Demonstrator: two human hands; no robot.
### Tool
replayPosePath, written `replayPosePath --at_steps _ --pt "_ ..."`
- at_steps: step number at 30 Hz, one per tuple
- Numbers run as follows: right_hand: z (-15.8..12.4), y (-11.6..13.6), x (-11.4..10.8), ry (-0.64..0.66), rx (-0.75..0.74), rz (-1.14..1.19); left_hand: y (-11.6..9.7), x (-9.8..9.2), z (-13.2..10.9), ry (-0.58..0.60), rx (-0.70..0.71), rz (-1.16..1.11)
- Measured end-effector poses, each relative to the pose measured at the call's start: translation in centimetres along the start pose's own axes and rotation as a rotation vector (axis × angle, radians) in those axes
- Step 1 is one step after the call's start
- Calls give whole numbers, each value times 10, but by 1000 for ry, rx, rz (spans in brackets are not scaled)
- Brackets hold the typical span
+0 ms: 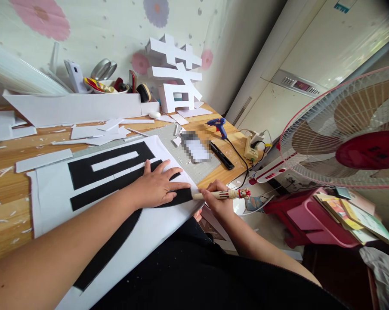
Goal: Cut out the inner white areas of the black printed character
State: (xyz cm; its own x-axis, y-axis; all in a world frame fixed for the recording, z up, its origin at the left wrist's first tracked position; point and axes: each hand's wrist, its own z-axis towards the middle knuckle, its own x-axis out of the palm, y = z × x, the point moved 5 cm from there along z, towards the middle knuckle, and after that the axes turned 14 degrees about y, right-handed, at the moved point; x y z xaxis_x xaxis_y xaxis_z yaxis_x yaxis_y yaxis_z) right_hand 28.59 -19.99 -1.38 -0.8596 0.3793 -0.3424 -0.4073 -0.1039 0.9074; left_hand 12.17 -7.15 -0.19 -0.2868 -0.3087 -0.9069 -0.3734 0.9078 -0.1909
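Observation:
A white board (54, 193) printed or covered with large black character strokes (84, 161) lies across the table and reaches over its front edge. My left hand (157, 183) is spread flat on it, fingers apart, pressing over the black strokes. In my right hand (218, 200) is a cream-coloured pen (225, 194) with a red and white figure on its end. The pen's tip meets the right end of a black stroke (181, 197), close to the board's right edge.
Behind the board stands a white foam-board character (177, 77). A blue glue gun (217, 125) and a black utility knife (222, 156) lie right of it. White offcuts (97, 131) litter the table (7, 211). A fan (343, 129) stands at the right, beside a red stool (297, 219).

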Motion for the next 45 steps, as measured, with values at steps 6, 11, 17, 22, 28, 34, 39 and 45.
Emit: replayPosePath --at_steps 6,11,17,22,28,34,39,45 --pt "-1 0 0 8 23 62 -2 -1 0 3 -8 -8" --pt "-1 -6 0 11 42 112 -2 -3 -1 19 -16 -15" --pt "5 -4 0 -83 19 212 0 -5 -3 28 5 -63" --pt "21 23 41 165 28 247 1 -6 -3 34 35 -78" --pt "25 52 87 347 -41 145 5 -6 -3 65 13 -96" --pt "16 51 94 366 -36 210 18 -8 -3 -37 41 -314" --pt "15 49 95 360 12 103 22 -9 -3 -42 64 -347" --pt "17 50 99 360 -14 122 22 -2 -1 -46 72 -251"
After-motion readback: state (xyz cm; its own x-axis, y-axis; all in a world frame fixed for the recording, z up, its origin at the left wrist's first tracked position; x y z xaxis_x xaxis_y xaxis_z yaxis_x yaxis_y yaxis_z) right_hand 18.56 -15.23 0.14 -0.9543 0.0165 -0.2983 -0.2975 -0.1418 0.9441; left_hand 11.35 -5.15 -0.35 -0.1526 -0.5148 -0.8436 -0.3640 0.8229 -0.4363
